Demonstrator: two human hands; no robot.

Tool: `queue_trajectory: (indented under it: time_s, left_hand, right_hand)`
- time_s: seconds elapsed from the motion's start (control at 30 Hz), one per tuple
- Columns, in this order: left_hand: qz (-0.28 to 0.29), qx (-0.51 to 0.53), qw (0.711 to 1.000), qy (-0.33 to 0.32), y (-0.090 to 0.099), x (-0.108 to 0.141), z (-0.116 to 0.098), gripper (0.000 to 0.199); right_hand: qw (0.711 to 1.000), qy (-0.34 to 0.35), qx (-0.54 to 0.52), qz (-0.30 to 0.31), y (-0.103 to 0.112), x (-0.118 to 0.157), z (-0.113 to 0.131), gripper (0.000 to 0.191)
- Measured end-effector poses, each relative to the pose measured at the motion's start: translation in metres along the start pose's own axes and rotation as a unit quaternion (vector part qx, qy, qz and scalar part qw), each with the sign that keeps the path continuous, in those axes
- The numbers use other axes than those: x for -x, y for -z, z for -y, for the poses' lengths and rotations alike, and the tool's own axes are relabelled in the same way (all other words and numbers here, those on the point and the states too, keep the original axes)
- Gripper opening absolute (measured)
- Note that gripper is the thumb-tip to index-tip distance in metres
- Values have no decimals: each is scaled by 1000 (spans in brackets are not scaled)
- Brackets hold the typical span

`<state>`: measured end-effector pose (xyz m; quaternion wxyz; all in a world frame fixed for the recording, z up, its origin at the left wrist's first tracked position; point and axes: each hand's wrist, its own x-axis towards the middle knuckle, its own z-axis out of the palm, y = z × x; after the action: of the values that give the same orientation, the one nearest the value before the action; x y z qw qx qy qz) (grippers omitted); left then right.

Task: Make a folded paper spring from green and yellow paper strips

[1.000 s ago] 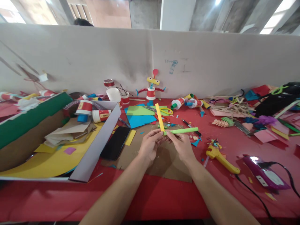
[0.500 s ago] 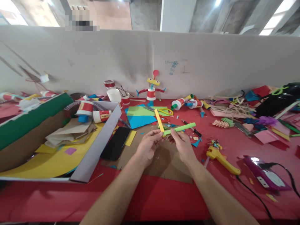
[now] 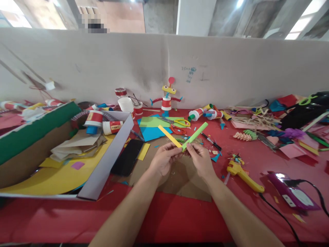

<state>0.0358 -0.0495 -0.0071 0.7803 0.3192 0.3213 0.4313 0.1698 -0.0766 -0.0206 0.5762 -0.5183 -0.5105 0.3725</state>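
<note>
Red covering runs the width of the bench (image 3: 164,219), and a pale, smudged partition (image 3: 102,65) stands along its far edge, with grey pillars and bright windows beyond. Near the middle of the bench, above a sheet of brown cardboard (image 3: 187,185), two narrow paper strips are held up in a V. The yellow strip (image 3: 169,136) slants toward the left end, the green strip (image 3: 196,134) toward the right, and their lower ends meet at the fingertips. The left hand (image 3: 163,160) is partly closed, thumb and fingers pinching the yellow one at the join; the right hand (image 3: 202,160), curled likewise, pinches the green one near its lower end.

By the left edge sits an open box (image 3: 108,157), holding a red-and-white paper cup (image 3: 93,118) with folded grey arms, another cup (image 3: 113,127) on its side, torn brown paper (image 3: 74,144) and a large yellow sheet (image 3: 61,180). Toward the far edge, a red cup (image 3: 138,109) has thin dark pieces sticking out, too small to make out.
</note>
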Motion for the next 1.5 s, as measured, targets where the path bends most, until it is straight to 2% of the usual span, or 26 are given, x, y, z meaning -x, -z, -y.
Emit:
queue_trajectory:
  time_s: [0.1,0.23,0.4,0.6,0.7,0.87,1.0,1.07,1.2,1.4,1.5]
  left_hand:
    - [-7,49,998,41,3,-2,-1,14]
    - [27,71,995,70,8,-4,-3,17]
    - [50,64,993,86,11,-4,-3,21]
    - [58,108,986,115,12,-3,0,18]
    - [57,113,987,102,11,-3,1,21]
    - [20,109,992,67,5,0,4,31]
    - [2,99,995,26,2,0,7,31]
    - [-16,86,996,6,1,-1,9,29]
    - [-62,11,997,-49,0,-1,12,28]
    - [-94,-77,990,-76,-5,2,13,17]
    - [-107,-137,979,-111,-5,1,13,14]
  right_hand:
    - [999,-1,-19,43,0,0,0,23]
    - [995,33,-14,92,1,0,0,18]
    - [994,65,15,87,4,-2,0,9]
    - [994,83,24,73,5,-3,-4,6]
    - [992,93,28,85,3,-3,-3,8]
    - [990,119,22,78,2,-3,-3,11]
    - [990,116,34,77,0,-3,-7,13]
    - [992,105,43,54,-2,-2,-10,16]
    - [994,94,53,1,-5,1,-11,15]
    - [998,49,47,0,-3,3,-11,18]
    - [1000,16,26,-1,-2,2,-13,20]
